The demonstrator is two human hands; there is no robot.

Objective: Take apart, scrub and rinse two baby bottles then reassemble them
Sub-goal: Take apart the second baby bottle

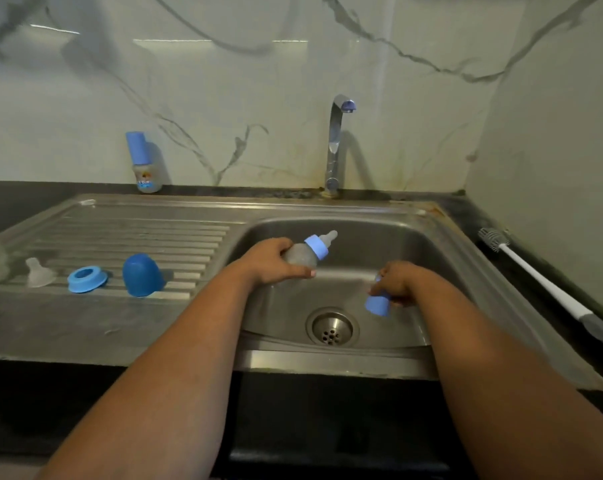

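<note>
sink (442,258): brushed steel | tap (335,147): glossy chrome | wall (224,81): polished marble | cap (141,275): smooth blue plastic

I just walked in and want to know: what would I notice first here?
Two hands over the sink: the left hand holds a bottle with its teat on, the right hand a blue cap. On the drainboard sit a teat, ring and dark cap.

Only print I can spot is on the small clear plastic baby bottle w/ tall blue cap (144,164) standing at the back wall: a blue-and-orange label, lettering too blurred to read. No other text.
</note>
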